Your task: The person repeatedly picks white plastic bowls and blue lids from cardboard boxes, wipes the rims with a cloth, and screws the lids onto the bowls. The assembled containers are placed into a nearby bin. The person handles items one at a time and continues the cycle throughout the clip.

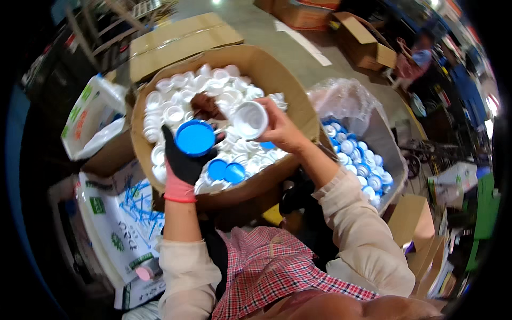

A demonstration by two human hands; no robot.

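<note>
Over a large cardboard box (290, 80) full of white plastic caps (173, 113), I hold one piece in each hand. My left hand (183, 168), in a black and pink glove, is closed on a round blue lid (195, 138) with its flat face up. Bare fingers of my right hand (281, 127) grip a white plastic cap (250, 121), its hollow side toward me. The two pieces are apart. Two more blue lids (234, 173) lie on the white caps by my left hand. A crumpled brown cloth (205, 105) rests among the caps farther in.
To the right, a box lined with clear plastic (341, 101) holds many blue-and-white caps (364, 169). Thin blue strips (140, 205) lie on printed white sacking at the left. A closed carton (181, 42) stands behind the big box. Another person (418, 58) sits at the far right.
</note>
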